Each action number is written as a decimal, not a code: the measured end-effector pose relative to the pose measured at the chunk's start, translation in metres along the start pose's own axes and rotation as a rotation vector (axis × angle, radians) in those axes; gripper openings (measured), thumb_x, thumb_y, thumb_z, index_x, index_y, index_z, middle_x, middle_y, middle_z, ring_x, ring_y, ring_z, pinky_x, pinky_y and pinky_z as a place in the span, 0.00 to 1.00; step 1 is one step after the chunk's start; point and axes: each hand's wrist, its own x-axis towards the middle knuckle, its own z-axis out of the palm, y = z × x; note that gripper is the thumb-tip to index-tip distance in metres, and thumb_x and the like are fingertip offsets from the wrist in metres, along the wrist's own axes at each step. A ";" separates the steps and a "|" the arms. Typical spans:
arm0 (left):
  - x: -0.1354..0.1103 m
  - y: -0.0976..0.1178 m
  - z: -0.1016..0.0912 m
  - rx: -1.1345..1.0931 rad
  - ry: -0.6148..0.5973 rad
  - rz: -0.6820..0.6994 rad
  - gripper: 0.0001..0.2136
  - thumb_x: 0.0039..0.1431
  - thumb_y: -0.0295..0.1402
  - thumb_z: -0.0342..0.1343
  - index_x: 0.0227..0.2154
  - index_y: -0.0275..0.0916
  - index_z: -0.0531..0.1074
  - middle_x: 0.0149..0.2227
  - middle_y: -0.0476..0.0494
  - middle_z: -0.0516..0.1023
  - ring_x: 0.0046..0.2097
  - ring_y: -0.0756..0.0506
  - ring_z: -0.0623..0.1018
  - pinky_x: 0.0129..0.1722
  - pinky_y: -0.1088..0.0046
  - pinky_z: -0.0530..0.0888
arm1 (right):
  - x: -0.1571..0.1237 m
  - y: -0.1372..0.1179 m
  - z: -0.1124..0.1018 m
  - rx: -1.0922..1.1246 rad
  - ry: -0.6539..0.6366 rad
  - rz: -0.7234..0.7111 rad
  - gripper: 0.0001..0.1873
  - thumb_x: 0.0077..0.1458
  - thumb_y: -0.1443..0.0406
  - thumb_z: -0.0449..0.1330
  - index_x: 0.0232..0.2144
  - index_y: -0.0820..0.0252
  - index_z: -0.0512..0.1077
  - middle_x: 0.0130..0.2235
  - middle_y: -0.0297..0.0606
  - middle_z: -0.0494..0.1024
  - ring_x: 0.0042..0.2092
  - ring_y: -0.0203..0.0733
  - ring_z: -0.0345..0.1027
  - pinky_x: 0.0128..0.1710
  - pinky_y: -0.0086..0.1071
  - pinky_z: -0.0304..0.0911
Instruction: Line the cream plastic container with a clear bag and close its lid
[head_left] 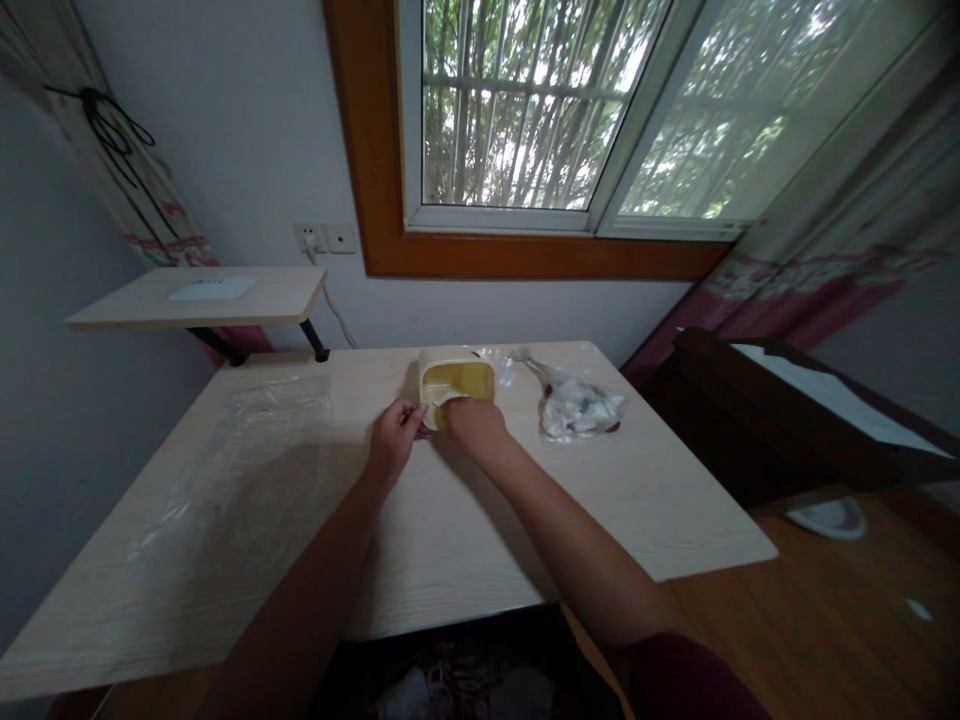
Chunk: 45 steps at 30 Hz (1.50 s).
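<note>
A cream plastic container [457,378] with a yellowish inside stands toward the back of the table, its open side facing me. My left hand [396,432] pinches its near left edge between thumb and fingers. My right hand [474,424] reaches into the opening, with the fingers curled and partly hidden. Beside those fingers shows a bit of white tissue or cloth [448,397], pressed against the inside of the container. What lies beneath the right hand is hidden.
On the right of the wooden table [457,560] lies a clear plastic bag [579,405] with white stuff inside. A flat transparent plastic sheet [247,480] covers part of the left side. A small raised shelf [202,300] stands back left, and a dark cabinet [787,430] is at right.
</note>
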 end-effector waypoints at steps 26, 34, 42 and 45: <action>-0.004 0.006 0.002 0.010 -0.053 0.033 0.18 0.55 0.50 0.62 0.29 0.39 0.70 0.22 0.51 0.74 0.25 0.48 0.78 0.27 0.73 0.79 | 0.075 0.008 0.019 0.046 -0.088 -0.083 0.20 0.67 0.63 0.53 0.53 0.67 0.78 0.53 0.59 0.79 0.55 0.56 0.75 0.53 0.40 0.69; -0.004 0.005 0.002 0.004 -0.054 0.029 0.18 0.56 0.50 0.61 0.30 0.39 0.70 0.23 0.51 0.74 0.25 0.49 0.77 0.28 0.72 0.79 | 0.068 0.009 0.015 0.088 -0.083 -0.177 0.20 0.65 0.60 0.54 0.53 0.58 0.77 0.52 0.51 0.81 0.52 0.52 0.77 0.47 0.35 0.68; -0.004 0.003 0.002 0.013 -0.040 0.023 0.18 0.55 0.50 0.62 0.30 0.39 0.70 0.23 0.51 0.75 0.25 0.48 0.78 0.27 0.71 0.79 | 0.037 0.014 0.006 0.115 -0.038 -0.215 0.18 0.65 0.62 0.54 0.49 0.58 0.80 0.49 0.49 0.83 0.50 0.48 0.78 0.44 0.31 0.66; -0.006 0.005 0.002 0.031 -0.035 0.030 0.17 0.56 0.49 0.61 0.30 0.39 0.70 0.23 0.51 0.75 0.25 0.48 0.79 0.27 0.72 0.79 | 0.019 0.019 0.007 0.135 0.028 -0.233 0.17 0.65 0.62 0.54 0.47 0.57 0.81 0.47 0.48 0.84 0.47 0.49 0.78 0.43 0.31 0.66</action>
